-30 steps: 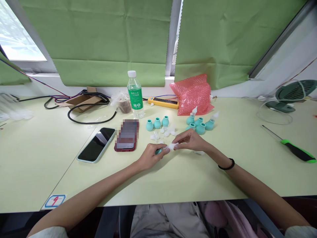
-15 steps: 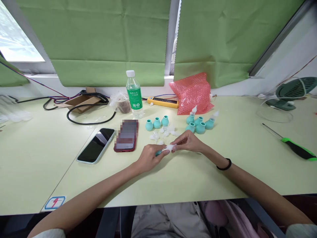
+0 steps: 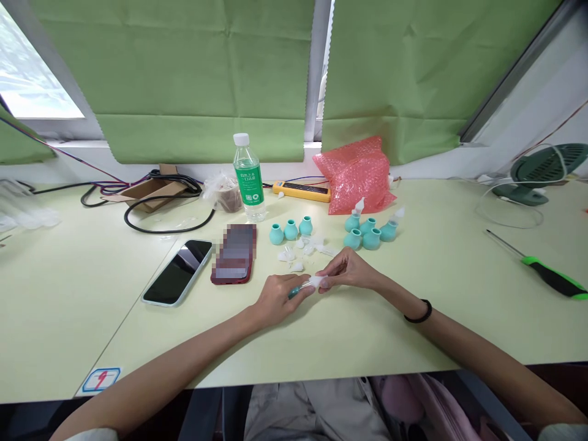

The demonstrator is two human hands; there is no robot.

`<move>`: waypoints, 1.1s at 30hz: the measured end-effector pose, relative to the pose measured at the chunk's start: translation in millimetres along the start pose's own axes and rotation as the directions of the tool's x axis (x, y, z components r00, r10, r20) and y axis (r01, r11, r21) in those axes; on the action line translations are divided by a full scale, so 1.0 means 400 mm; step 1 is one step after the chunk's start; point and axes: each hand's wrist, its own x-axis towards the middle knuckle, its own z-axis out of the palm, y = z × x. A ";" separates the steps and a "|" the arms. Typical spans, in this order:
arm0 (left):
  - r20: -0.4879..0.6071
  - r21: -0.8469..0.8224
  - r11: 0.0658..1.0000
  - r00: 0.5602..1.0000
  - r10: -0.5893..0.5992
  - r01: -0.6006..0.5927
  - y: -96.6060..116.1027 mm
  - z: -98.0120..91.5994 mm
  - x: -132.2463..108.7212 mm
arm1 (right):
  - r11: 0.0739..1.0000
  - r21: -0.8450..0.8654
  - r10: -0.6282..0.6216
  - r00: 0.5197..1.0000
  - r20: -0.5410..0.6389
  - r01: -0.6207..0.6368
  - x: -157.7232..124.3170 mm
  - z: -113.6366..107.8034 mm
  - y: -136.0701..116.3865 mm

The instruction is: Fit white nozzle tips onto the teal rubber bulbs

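Note:
My left hand [image 3: 279, 299] is closed around a nasal aspirator, its teal bulb [image 3: 294, 292] mostly hidden by the fingers. A translucent white tip [image 3: 316, 281] points right out of that grip. With thumb and fingertips, my right hand [image 3: 345, 270] pinches the far end of this tip. Just beyond the hands lie loose white and clear plastic pieces [image 3: 312, 244]. Three teal bulbs [image 3: 291, 230] stand in a row behind them. To the right, several more teal bulbs [image 3: 371, 239] are grouped, two of them carrying white tips [image 3: 359, 205].
Two phones, one black-screened [image 3: 178, 273] and one in a red case [image 3: 233, 254], lie left. Behind stand a water bottle [image 3: 249, 184], a yellow device [image 3: 301, 191] and a pink bubble-wrap bag [image 3: 356, 177]. A screwdriver [image 3: 546, 272] and small fan [image 3: 544, 168] are at right.
My right hand has shifted slightly down and left along the white tip. My left hand stays around the aspirator, and the view has tilted very slightly.

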 end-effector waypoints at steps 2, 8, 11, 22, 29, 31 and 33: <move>-0.002 -0.050 0.999 1.000 -0.010 0.010 0.001 -0.002 0.002 | 1.000 -0.021 -0.014 1.000 -0.019 0.014 -0.005 -0.001 -0.017; -0.194 -0.204 0.978 0.981 0.000 -0.040 0.003 -0.012 0.004 | 0.966 -0.211 -0.213 0.919 -0.332 0.147 0.002 -0.076 -0.127; -0.225 -0.094 0.995 0.974 0.002 -0.024 -0.006 -0.006 0.007 | 0.904 -0.374 -0.396 0.738 -0.547 0.208 0.024 -0.144 -0.162; -0.097 0.394 0.918 0.995 0.001 0.037 -0.058 0.021 0.015 | 0.374 -0.868 -0.406 0.784 -0.469 -0.326 0.131 -0.217 -0.083; -0.079 0.391 0.919 0.997 -0.018 0.047 -0.077 0.022 0.019 | 0.322 -0.860 -0.650 0.568 -0.505 -0.397 0.091 -0.178 -0.085; -0.070 0.383 0.923 0.997 -0.021 0.046 -0.078 0.020 0.020 | 0.292 -0.917 -0.712 0.578 -0.399 -0.272 0.071 -0.134 -0.073; -0.066 0.380 0.924 0.998 -0.021 0.044 -0.076 0.018 0.021 | 0.253 -0.964 -0.678 0.696 -0.236 -0.080 0.053 -0.080 -0.045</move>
